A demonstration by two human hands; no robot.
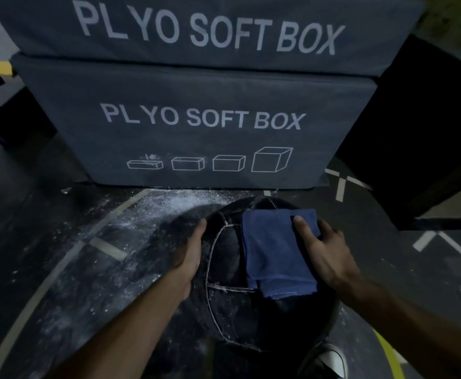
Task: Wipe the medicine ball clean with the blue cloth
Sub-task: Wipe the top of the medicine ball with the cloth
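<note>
A large black medicine ball [232, 305] with pale seams sits on the dark floor right below me. A folded blue cloth [273, 255] lies draped over its upper right side. My right hand [322, 250] lies on the cloth's right part, thumb on top of the fabric and fingers spread over the ball's right flank. My left hand [189, 255] presses flat against the ball's left side with straight fingers. White dust marks the seams.
Two stacked grey soft boxes [196, 132] printed "PLYO SOFT BOX" stand just behind the ball. White powder [152, 212] is scattered on the floor to the left. A black box [421, 138] stands at the right. My shoe [330, 359] shows below the ball.
</note>
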